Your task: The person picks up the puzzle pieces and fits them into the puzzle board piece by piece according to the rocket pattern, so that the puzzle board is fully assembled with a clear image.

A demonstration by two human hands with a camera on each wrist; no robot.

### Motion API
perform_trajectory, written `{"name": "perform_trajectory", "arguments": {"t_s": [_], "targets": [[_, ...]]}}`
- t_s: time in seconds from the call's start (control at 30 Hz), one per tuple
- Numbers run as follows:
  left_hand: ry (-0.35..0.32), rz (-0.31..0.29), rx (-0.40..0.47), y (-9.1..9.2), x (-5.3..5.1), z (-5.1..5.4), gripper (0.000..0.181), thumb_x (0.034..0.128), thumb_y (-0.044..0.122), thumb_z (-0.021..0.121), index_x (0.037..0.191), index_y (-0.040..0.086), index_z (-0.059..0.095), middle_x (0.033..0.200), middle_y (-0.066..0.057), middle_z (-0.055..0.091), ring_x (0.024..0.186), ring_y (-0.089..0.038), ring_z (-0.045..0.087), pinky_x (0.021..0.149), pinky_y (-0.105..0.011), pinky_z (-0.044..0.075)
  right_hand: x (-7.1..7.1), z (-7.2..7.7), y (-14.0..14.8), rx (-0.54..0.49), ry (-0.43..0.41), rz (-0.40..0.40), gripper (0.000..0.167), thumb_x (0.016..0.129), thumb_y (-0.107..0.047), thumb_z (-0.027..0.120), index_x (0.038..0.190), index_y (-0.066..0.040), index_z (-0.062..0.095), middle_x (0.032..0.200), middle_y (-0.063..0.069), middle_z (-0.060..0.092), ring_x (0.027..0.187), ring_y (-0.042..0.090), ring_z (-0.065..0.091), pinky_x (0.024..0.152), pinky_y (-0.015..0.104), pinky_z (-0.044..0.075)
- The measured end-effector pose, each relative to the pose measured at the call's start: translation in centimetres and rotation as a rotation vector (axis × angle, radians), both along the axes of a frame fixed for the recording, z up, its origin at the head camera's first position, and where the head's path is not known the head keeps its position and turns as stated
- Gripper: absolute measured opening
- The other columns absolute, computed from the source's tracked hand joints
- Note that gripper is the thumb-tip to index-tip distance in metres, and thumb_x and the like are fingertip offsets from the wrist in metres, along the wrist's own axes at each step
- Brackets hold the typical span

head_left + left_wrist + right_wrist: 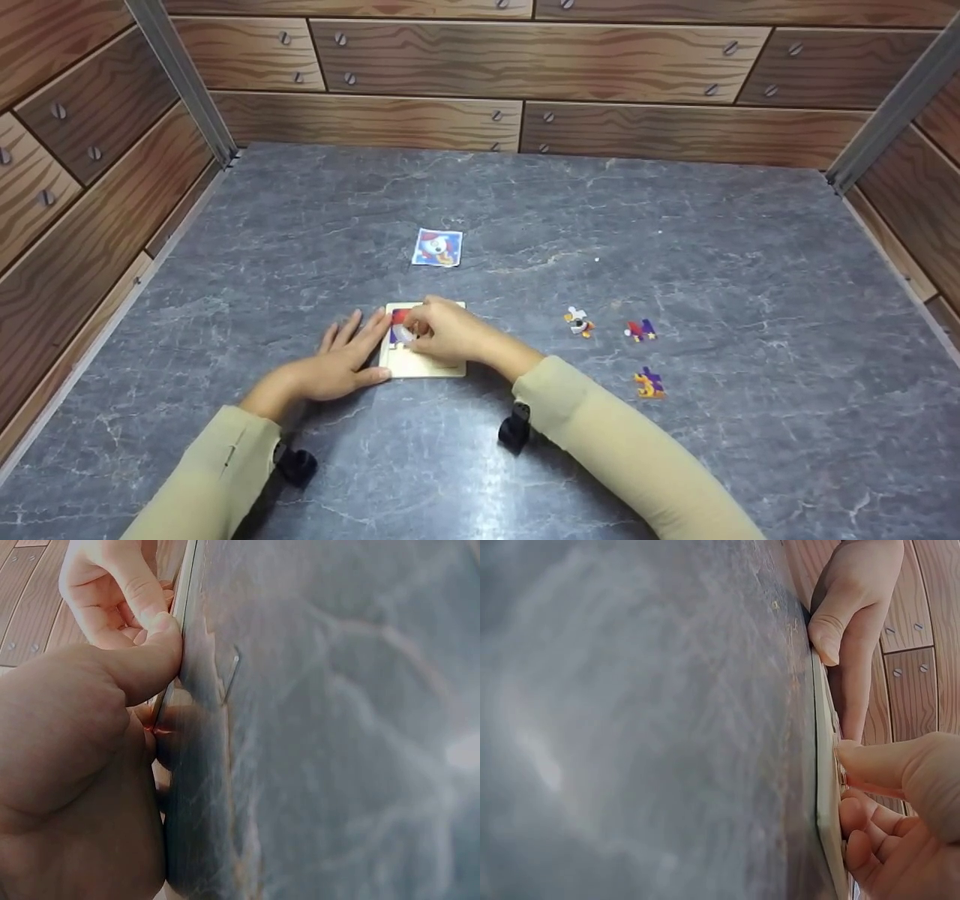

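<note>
A small pale puzzle tray lies on the table in front of the person. Flat along its left edge rests the left hand, fingers extended, the thumb touching the near left corner. Over the tray, the right hand pinches a puzzle piece between thumb and curled fingers; its white and purple part shows, the rest is covered. Red and purple picture fills the tray's upper left, while its lower part is bare. In the right wrist view, the right fingertips touch down at the tray surface.
To the right lie three loose puzzle pieces: a white and orange one, a red and purple one and a yellow and purple one. A picture card lies beyond the tray. Wood-patterned walls border the table.
</note>
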State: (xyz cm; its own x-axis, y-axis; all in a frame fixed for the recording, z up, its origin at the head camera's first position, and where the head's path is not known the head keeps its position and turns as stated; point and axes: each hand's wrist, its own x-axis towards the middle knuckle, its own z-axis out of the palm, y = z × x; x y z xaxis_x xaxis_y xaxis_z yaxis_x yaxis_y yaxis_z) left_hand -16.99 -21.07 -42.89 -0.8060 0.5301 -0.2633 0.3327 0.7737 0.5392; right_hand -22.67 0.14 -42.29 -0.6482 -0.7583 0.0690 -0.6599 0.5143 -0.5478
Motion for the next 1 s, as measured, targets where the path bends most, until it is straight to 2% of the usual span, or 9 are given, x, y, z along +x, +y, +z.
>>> {"name": "perform_trajectory", "arguments": {"t_s": [0.27, 0.53, 0.77, 1.0], "targets": [[0.0, -0.001, 0.007, 0.03, 0.1, 0.06, 0.078, 0.0964, 0.042, 0.044, 0.15, 0.009, -0.002, 0.155, -0.012, -0.008, 0.136, -0.038, -0.017, 0.104, -0.056, -0.014, 0.11, -0.07, 0.08, 0.007, 0.004, 0.011, 0.032, 0.082, -0.011, 0.07, 0.113, -0.005, 0.067, 0.093, 0.01, 0.058, 0.084, 0.02, 0.054, 0.074, 0.03, 0.045], [-0.008, 0.003, 0.001, 0.02, -0.05, -0.04, 0.078, 0.0963, 0.044, 0.044, 0.15, 0.01, -0.001, 0.155, -0.01, -0.008, 0.137, -0.036, -0.017, 0.104, -0.055, -0.014, 0.34, 0.11, -0.17, 0.06, -0.016, -0.004, 0.032, 0.083, -0.015, 0.069, 0.115, -0.009, 0.068, 0.091, 0.007, 0.051, 0.078, 0.014, 0.047, 0.069, 0.025, 0.043], [-0.001, 0.005, 0.006, -0.02, 0.1, -0.16, 0.078, 0.0962, 0.043, 0.044, 0.15, 0.009, -0.001, 0.155, -0.01, -0.007, 0.137, -0.037, -0.017, 0.104, -0.055, -0.014, 0.47, 0.24, -0.16, 0.09, 0.018, 0.015, 0.031, 0.085, -0.015, 0.065, 0.115, -0.008, 0.067, 0.095, 0.009, 0.052, 0.079, 0.015, 0.046, 0.071, 0.028, 0.044], [0.0, 0.004, 0.0, 0.02, 0.02, -0.06, 0.078, 0.0965, 0.043, 0.044, 0.15, 0.01, -0.001, 0.155, -0.01, -0.008, 0.136, -0.036, -0.017, 0.104, -0.056, -0.014, 0.32, 0.16, -0.11, 0.11, 0.016, 0.03, 0.037, 0.086, -0.018, 0.065, 0.122, -0.013, 0.063, 0.095, 0.007, 0.049, 0.077, 0.014, 0.044, 0.069, 0.029, 0.043]]}}
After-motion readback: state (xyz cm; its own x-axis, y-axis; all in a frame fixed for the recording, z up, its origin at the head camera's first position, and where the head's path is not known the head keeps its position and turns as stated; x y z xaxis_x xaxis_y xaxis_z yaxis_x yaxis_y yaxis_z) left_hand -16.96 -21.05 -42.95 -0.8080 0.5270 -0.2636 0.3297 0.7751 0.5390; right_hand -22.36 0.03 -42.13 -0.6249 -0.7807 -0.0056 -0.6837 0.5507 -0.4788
